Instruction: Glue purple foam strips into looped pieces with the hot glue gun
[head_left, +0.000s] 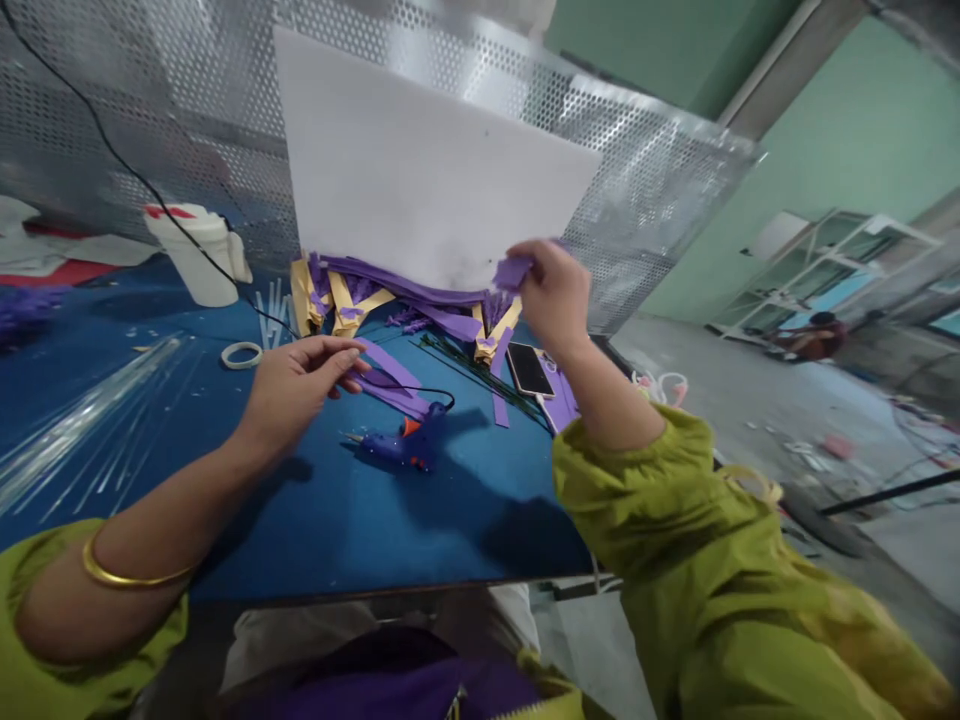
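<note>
My right hand [553, 295] is raised over the back right of the blue table, its fingers closed on a small purple piece [513, 272]. Over the middle left, my left hand [304, 385] has its thumb and index finger pressed together; whatever lies between them is too small to make out. Below and right of it, a blue glue gun [397, 447] lies on its side, nozzle to the left. Purple strips [394, 375] lie just behind the glue gun. Yellow and purple wrapped bundles [349, 305] stand along the back.
A white cup [196, 255] and a tape roll [241, 355] are at the left, near clear sticks [97, 420]. A phone [530, 370] and green stems [472, 370] lie at the right. A white board [427, 160] leans behind; a black cable hangs across the left.
</note>
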